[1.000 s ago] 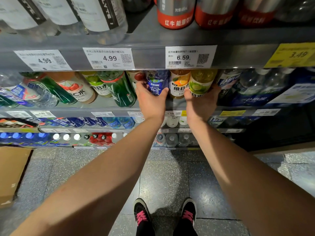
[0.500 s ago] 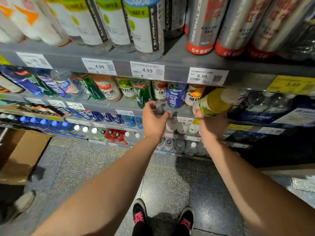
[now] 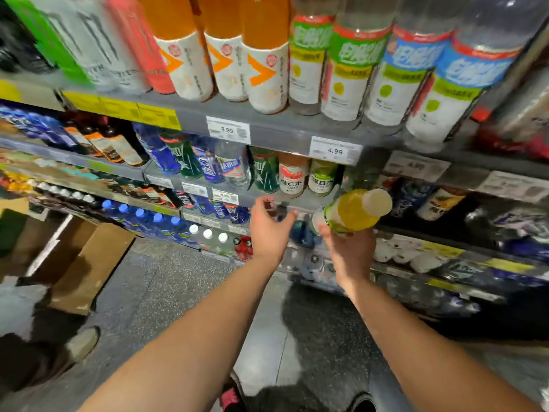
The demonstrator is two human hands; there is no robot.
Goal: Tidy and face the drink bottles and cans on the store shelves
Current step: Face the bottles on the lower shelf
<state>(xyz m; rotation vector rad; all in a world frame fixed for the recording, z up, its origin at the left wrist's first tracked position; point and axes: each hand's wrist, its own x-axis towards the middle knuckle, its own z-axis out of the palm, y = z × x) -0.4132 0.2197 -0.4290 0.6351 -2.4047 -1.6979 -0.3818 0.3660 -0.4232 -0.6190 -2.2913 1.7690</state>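
Note:
My right hand grips a yellow-green drink bottle with a pale cap, held tilted in front of the middle shelf, cap pointing right. My left hand hovers beside it, fingers loosely curled and holding nothing, just below the shelf edge. Behind the hands stand a red-labelled bottle, a green-labelled bottle and green bottles. The upper shelf carries orange bottles and clear bottles.
Price tags line the shelf edges. Lower shelves hold blue-capped and white-capped bottles. A cardboard box stands on the floor at left, with someone's shoe beside it. My own shoes are at the bottom edge.
My right hand has pulled the yellow-green bottle off the shelf and tilted it. My left hand has let go of the blue bottle and drawn back. The camera has swung up and left.

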